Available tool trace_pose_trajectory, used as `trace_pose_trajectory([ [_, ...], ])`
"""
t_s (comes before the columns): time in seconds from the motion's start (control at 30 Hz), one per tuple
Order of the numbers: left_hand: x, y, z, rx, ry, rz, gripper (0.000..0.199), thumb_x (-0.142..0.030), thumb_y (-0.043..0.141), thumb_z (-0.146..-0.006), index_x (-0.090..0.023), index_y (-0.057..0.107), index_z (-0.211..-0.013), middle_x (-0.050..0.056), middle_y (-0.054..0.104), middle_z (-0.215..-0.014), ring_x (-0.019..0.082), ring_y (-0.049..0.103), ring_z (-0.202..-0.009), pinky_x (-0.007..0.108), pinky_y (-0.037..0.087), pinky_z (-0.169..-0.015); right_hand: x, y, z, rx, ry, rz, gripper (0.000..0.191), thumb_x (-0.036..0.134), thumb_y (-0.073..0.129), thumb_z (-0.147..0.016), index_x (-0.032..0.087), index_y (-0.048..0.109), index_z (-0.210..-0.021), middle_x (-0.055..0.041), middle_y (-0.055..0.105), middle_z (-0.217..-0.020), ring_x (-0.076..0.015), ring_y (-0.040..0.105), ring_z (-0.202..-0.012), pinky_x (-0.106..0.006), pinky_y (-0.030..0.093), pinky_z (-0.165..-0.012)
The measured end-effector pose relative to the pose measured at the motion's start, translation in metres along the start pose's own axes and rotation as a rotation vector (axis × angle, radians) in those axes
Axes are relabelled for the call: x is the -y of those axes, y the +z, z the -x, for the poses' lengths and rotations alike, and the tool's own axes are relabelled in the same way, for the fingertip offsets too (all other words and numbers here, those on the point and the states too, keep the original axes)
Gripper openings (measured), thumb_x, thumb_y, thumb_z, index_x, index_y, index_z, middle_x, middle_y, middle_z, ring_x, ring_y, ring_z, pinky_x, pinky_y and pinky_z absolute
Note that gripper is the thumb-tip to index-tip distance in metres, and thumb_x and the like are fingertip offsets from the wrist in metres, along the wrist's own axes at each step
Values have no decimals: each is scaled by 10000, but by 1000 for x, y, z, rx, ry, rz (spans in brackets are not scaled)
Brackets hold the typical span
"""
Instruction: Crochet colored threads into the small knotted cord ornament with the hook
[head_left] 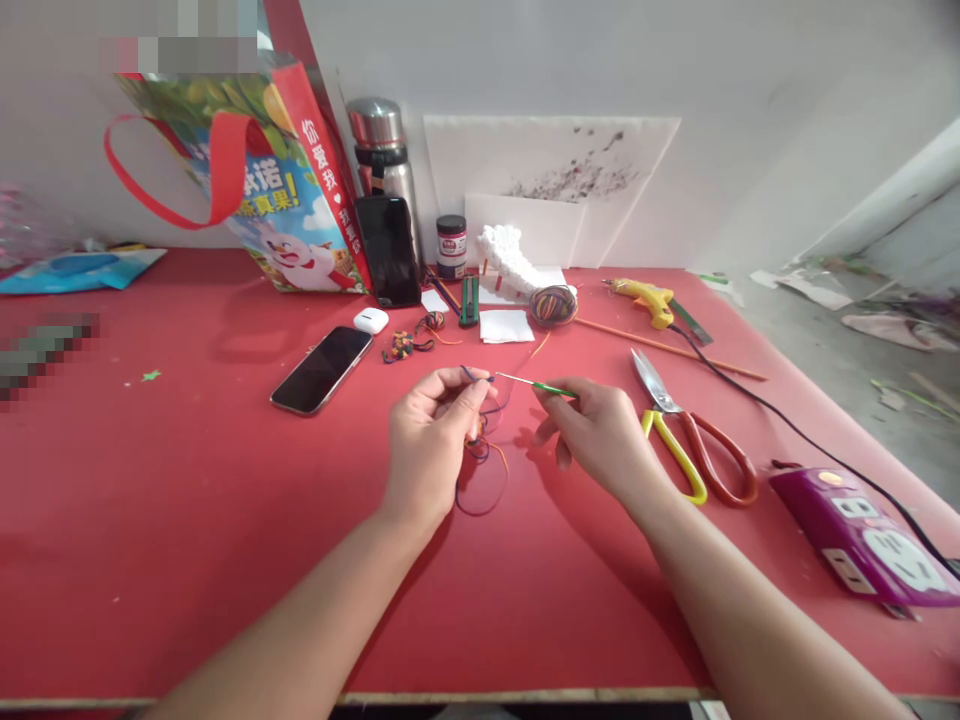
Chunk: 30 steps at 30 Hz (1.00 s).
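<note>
Thumb and fingers of my left hand pinch a small piece of multicoloured yarn, whose dark blue, purple and orange strands loop down below the hand. My right hand is closed on the green handle of a crochet hook. The hook's thin metal shaft points left, its tip very close to the yarn at my left fingertips; whether it touches, I cannot tell. A strand runs back toward a wound ball of multicoloured yarn. Left of it lie a smaller yarn ball and a colourful knotted piece.
Scissors with yellow and red handles lie beside my right forearm. Farther right are a yellow glue gun, its black cord and a purple power strip. A phone, white earbud case, gift bag and steel flask stand left.
</note>
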<state>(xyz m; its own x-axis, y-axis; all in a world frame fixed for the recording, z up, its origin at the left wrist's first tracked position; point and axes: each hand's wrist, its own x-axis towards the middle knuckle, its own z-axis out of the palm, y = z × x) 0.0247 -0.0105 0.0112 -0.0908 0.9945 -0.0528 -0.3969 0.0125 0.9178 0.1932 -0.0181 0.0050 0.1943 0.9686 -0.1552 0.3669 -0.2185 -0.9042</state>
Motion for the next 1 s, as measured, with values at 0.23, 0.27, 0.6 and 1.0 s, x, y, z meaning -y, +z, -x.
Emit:
trace_pose_trajectory([
  [0.23, -2, 0, 0, 23, -60, 49, 156, -202, 927, -713, -153, 805, -798, 49, 770, -719, 37, 489, -474, 180, 393, -475, 2, -3, -2, -10, 7, -133, 379, 553, 673, -945, 176, 717, -949, -33, 763, -585, -123, 540, -309, -242, 343, -393],
  [0.27, -2, -1, -1, 42, -94, 78, 165, -204, 934, -704, -146, 812, -798, 53, 770, -720, 32, 485, -471, 175, 384, -473, 2, -3, -1, 2, -4, -203, 468, 632, 674, -937, 169, 724, -986, -34, 752, -574, -118, 516, -302, -241, 313, -381],
  [0.6, -8, -4, -4, 138, -247, 242, 281, -180, 1002, -633, -117, 868, -872, 44, 776, -733, 4, 508, -479, 114, 353, -453, 11, -7, 6, -131, -325, -730, 359, 542, 820, -899, 183, 813, -907, 14, 659, -611, -77, 480, -412, -235, 359, -398],
  [1.0, -11, -2, 0, 262, -216, 222, 213, -231, 1013, -698, -155, 853, -816, 23, 779, -756, 21, 562, -509, 129, 465, -502, 8, -6, 21, 175, -476, -792, 244, 187, 657, -986, 201, 901, -989, -70, 821, -783, -134, 660, -522, -267, 502, -467],
])
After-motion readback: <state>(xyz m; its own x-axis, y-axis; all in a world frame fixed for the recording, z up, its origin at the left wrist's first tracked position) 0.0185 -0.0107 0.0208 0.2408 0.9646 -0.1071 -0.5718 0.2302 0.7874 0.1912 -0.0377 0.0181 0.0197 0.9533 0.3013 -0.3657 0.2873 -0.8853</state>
